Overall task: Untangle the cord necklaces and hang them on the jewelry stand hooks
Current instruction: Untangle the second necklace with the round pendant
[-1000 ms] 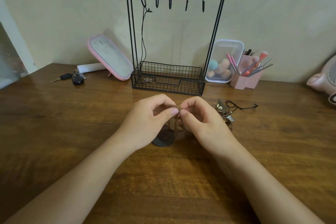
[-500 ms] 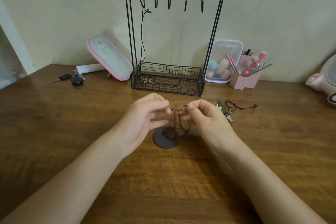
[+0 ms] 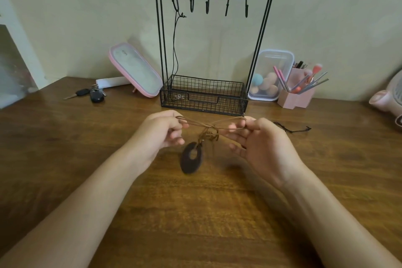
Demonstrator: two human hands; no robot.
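Brown cord necklace [image 3: 196, 123] strands were held stretched between the two hands above the wooden table [image 3: 195, 213], in front of the stand [image 3: 262, 35]. The strands crossed in a tangle near the middle, and from that tangle a dark oval pendant [image 3: 191, 162] with a hole in it was hung, tilted and lifted off the wood. The left hand [image 3: 159, 134] was closed round its end of the cord, with the thumb and forefinger pinched on the strands and the other fingers curled under. The right hand [image 3: 263, 146] was pinched on the other end between thumb and forefinger, while the remaining fingers were spread loosely beneath the strands.

Five hooks [image 3: 207, 6] were carried on the top bar of the black wire stand. A black cord necklace [image 3: 174, 50] was hung from the leftmost hook, and its lower end was dropped into the wire basket [image 3: 204, 102] at the foot of the stand. The other four hooks were bare. Another black cord [image 3: 292, 130] was laid on the table just to the right of the right hand; most of it was hidden behind that hand.

Against the pale wall [image 3: 87, 17] a pink-framed mirror [image 3: 136, 69] was propped to the left of the stand, with keys [image 3: 92, 94] left on the table nearby. To the right, a clear box [image 3: 270, 65] of coloured sponges was leaned on the wall, and a pink holder [image 3: 295, 99] of brushes was set just beside it.
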